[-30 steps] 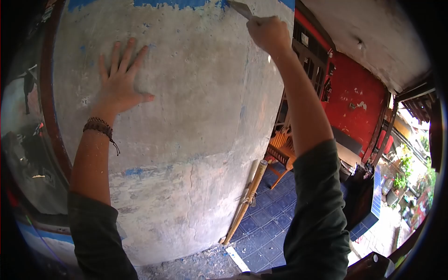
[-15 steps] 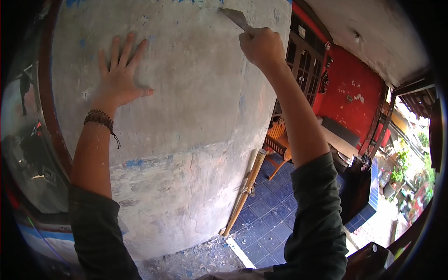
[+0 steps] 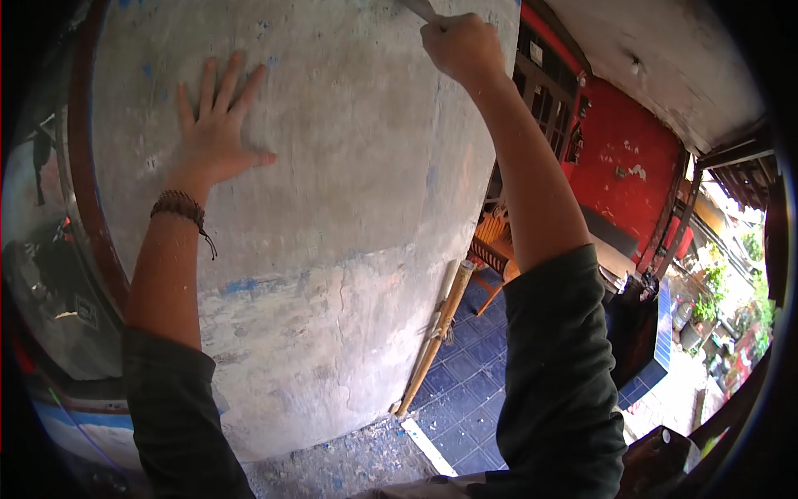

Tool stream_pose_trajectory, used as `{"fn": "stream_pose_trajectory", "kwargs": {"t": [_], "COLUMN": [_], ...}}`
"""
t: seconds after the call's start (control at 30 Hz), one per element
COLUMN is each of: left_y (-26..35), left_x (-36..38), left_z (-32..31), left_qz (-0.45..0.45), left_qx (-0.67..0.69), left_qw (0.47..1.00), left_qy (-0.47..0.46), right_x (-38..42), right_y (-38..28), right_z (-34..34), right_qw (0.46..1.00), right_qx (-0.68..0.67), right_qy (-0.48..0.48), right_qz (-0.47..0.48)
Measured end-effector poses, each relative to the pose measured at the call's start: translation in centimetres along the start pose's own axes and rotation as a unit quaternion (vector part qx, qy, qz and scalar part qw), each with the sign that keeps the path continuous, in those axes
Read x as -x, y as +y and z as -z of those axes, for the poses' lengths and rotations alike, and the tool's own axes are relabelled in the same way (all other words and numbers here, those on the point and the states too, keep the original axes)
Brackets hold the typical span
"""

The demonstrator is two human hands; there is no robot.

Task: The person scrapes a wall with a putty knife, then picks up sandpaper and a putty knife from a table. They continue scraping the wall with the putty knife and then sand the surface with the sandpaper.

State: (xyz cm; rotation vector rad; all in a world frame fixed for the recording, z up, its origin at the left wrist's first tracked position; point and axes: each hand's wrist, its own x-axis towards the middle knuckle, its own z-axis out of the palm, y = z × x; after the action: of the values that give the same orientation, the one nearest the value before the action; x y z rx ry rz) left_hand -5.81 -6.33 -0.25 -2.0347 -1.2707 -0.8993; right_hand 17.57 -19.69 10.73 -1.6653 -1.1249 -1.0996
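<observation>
A grey, worn wall (image 3: 349, 158) with flecks of blue paint fills the middle of the view. Flat against it on the left, fingers spread, rests my left hand (image 3: 216, 133), a braided bracelet (image 3: 177, 208) on its wrist. Near the top edge, my right hand (image 3: 467, 50) is closed around the handle of a scraper (image 3: 420, 8). Only part of the scraper's metal blade shows; its tip is cut off by the top of the frame.
A framed window (image 3: 50, 249) borders the wall on the left. Bamboo poles (image 3: 436, 341) lean at the wall's right edge, beside a wooden chair (image 3: 495, 249) on blue floor tiles (image 3: 465, 374). Paint flakes and debris (image 3: 332, 466) lie along the wall's foot.
My right hand has moved up the wall with the scraper, whose tip has left the top of the frame. My left hand has stayed in nearly the same place.
</observation>
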Motion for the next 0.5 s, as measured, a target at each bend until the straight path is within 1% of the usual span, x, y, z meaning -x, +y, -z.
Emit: {"fn": "stream_pose_trajectory", "kwargs": {"t": [0.03,0.1,0.13,0.17,0.23,0.27,0.37,0.4,0.43,0.5], "left_y": [0.0,-0.1,-0.3,-0.5,-0.6,-0.7,-0.4,-0.2,-0.4,-0.6], "left_x": [0.0,0.3,0.3,0.1,0.3,0.2,0.1,0.5,0.4,0.3], "left_z": [-0.1,0.2,0.4,0.4,-0.2,-0.4,-0.3,0.0,0.4,0.0], "left_qz": [-0.006,-0.012,-0.011,-0.007,-0.025,-0.023,-0.027,-0.024,-0.017,-0.023], "left_qx": [0.002,0.004,0.007,0.008,0.020,0.023,0.018,0.015,0.012,0.013], "left_qw": [1.000,1.000,1.000,1.000,0.999,0.999,0.999,0.999,1.000,1.000], "left_qy": [0.006,0.001,-0.003,0.003,0.021,0.021,0.028,0.017,0.010,0.011], "right_x": [1.1,3.5,3.8,2.2,-1.1,-1.0,2.2,2.9,2.0,0.2], "right_y": [0.3,0.2,-0.5,-0.6,-0.6,-0.4,-0.7,-0.7,-1.2,-1.9], "right_z": [-0.3,-0.4,-0.1,-0.1,-0.3,-0.5,0.2,-0.3,-0.3,0.2], "right_qw": [1.000,0.999,1.000,1.000,0.999,0.999,1.000,1.000,0.999,0.999], "right_qx": [0.002,0.000,-0.013,-0.013,0.010,0.012,0.021,0.017,0.015,-0.008], "right_qy": [-0.002,0.000,-0.003,0.002,0.030,0.030,-0.021,0.000,0.005,-0.022], "right_qz": [-0.005,0.035,0.017,0.023,-0.009,-0.006,-0.002,0.025,0.031,-0.040]}}
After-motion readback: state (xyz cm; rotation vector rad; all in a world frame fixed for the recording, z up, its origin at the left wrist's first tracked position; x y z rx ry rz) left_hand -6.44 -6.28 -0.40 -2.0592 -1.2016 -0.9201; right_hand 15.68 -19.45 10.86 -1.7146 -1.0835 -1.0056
